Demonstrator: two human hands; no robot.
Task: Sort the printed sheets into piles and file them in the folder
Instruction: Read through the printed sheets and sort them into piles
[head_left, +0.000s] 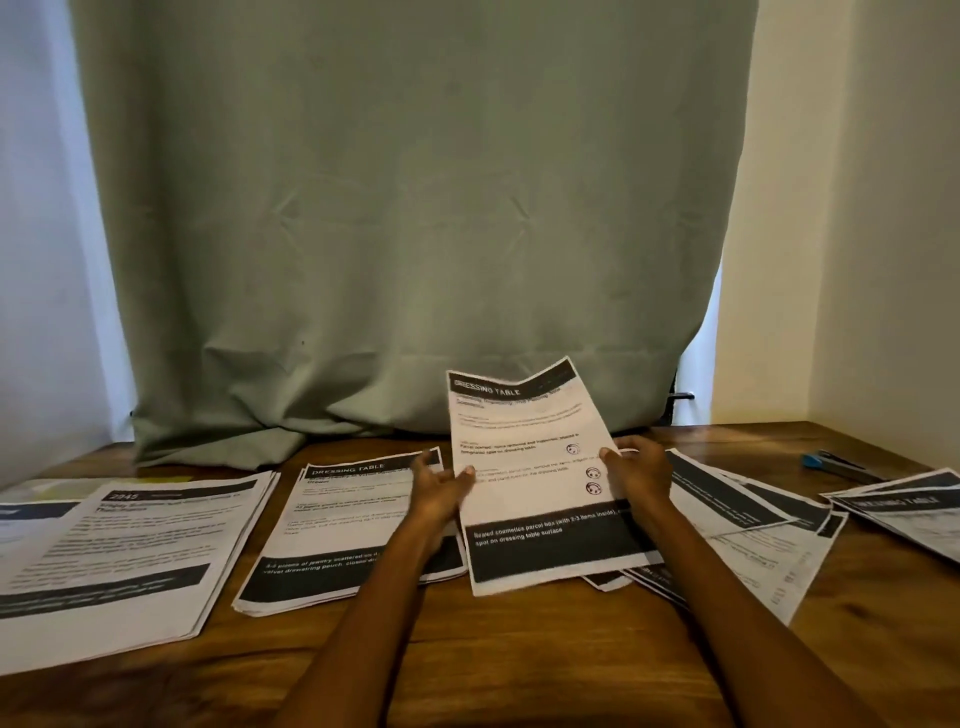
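Risk: I judge the sheet (524, 467) could sag or land on the wrong pile, since both hands pinch only its side edges.
Left hand (441, 486): fingers pinch the sheet's left edge.
Right hand (636, 473): fingers grip the right edge.
Sheet: raised above the tabletop (467, 649), between the middle pile (332, 530) and the loose sheets (748, 525).

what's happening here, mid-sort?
Yes. A person holds one printed sheet headed "DRESSING TABLE" up off the wooden table, left hand and right hand pinching its side edges. Two neat piles lie to the left, and looser sheets are spread to the right.
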